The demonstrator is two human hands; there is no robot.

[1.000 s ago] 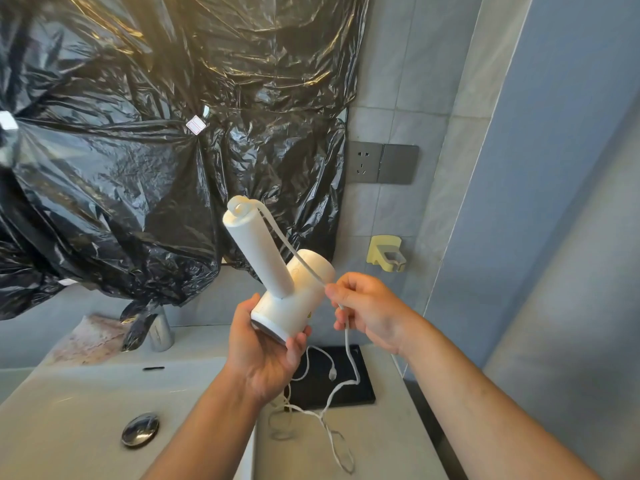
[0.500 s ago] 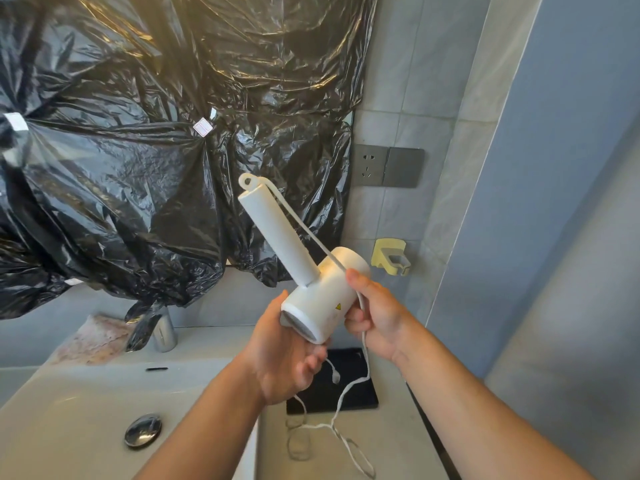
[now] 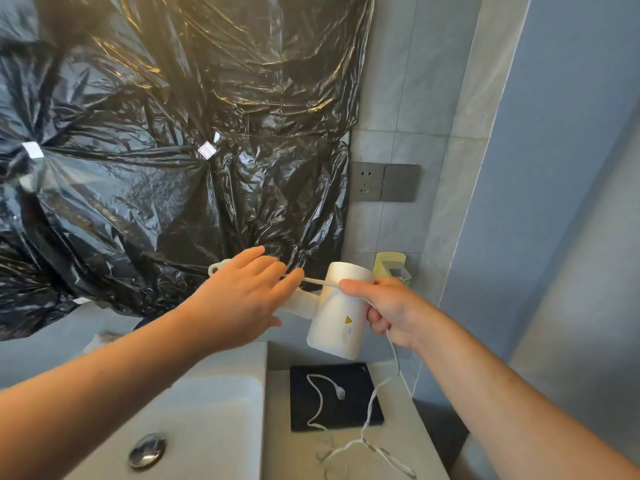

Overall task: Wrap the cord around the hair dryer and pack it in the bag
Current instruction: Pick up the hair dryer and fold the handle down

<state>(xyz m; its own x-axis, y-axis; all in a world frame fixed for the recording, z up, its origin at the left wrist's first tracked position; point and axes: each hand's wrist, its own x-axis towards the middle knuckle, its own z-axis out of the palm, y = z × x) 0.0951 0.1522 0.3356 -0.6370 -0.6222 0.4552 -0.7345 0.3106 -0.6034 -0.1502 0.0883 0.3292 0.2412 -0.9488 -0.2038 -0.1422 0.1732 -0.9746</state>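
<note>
- My right hand holds the white plastic hair dryer in the air above the pale stone counter. The fingers curl behind the barrel and the thumb pins the thin white power cord against the top of it.
- My left hand lies over the dryer's handle with its fingers straight, reaching towards the taut run of cord. I cannot tell whether its thumb is hooked under the handle.
- The dryer looks like a hard, smooth shell, compact and probably light enough for one hand. The glossy barrel could slip, so I judge the neck where handle meets barrel to be the surest grip.
- The cord is soft and limp, and flat like tape. It holds no shape of its own, so each turn needs tension and a finger on it, or it will spring loose.
- Most of the cord hangs slack from my right hand to the counter, and its small white plug rests on the flat black fabric bag.
- I would draw the cord up near the dryer rather than by the plug, so the tail does not drag the bag.
- The bag looks thin and floppy, so its mouth will likely need holding open.
</note>
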